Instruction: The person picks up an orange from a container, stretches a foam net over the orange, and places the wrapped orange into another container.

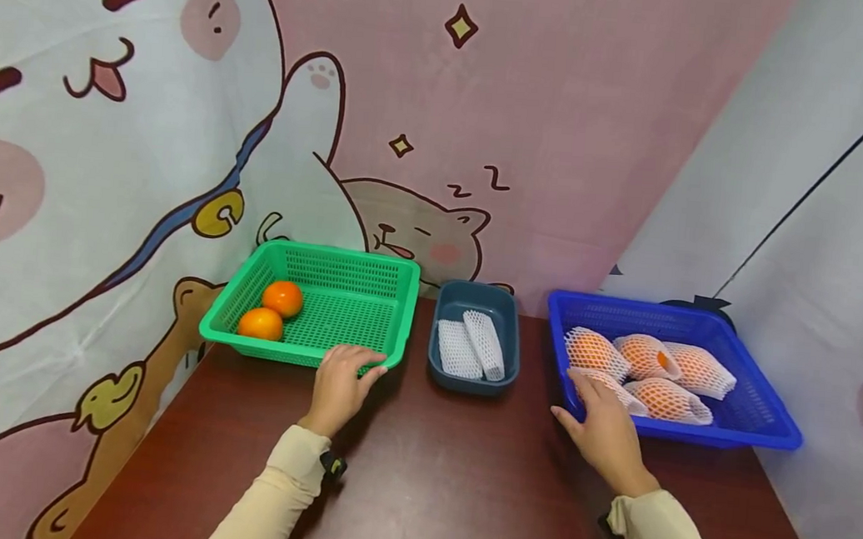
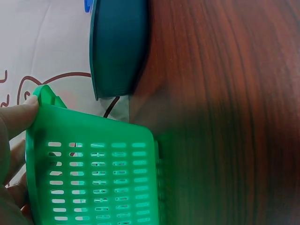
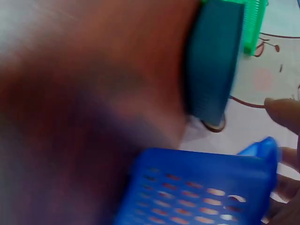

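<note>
My left hand (image 1: 341, 387) is at the front right of the green basket (image 1: 349, 318). Its thumb touches the rim near the corner in the left wrist view, with the fingers behind the slotted wall. Two bare oranges (image 1: 282, 298) sit on the left side of that basket. The right hand (image 1: 604, 428) reaches over the front left rim of the blue basket (image 1: 756, 409), thumb standing away from the wall. Beneath and beyond its fingers lie several oranges in white foam nets (image 1: 647, 355). The hand partly covers the nearest netted one.
Between the baskets stands a small dark teal box (image 1: 512, 342) with two white foam nets (image 1: 459, 351) in it. All of this rests on a dark red-brown wooden table (image 1: 447, 479). A pink and white cartoon curtain (image 1: 560, 145) hangs directly behind.
</note>
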The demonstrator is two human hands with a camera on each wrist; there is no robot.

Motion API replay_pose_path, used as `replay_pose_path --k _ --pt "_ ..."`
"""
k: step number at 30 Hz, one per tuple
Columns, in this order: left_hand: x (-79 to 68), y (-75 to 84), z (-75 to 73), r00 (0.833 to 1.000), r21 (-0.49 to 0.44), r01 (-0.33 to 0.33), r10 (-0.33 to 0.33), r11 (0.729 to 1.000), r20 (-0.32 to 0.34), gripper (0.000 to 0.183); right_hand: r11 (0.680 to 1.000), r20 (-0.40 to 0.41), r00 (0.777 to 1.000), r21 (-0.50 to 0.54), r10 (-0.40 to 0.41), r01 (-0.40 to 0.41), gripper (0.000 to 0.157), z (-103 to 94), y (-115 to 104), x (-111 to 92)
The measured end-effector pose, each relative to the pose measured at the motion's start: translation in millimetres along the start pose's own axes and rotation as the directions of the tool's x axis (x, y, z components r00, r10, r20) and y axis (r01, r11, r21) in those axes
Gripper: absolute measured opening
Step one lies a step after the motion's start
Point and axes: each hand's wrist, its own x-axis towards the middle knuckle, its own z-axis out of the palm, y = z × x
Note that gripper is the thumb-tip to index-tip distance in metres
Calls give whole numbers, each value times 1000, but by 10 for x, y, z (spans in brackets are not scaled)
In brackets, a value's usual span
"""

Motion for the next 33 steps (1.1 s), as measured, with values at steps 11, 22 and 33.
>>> replay_pose_path --k 11,22,33 --pt "69 11 -54 992 20 34 -36 999 117 26 995 -206 975 41 -77 88 41 142 69 -80" --pt "570 -503 -648 935 60 251 -258 966 244 42 995 -217 973 39 -79 89 40 155 98 -80" --pt "996 -1280 -1047 720 252 449 -515 857 466 66 997 -197 979 53 -52 64 40 56 125 -100"
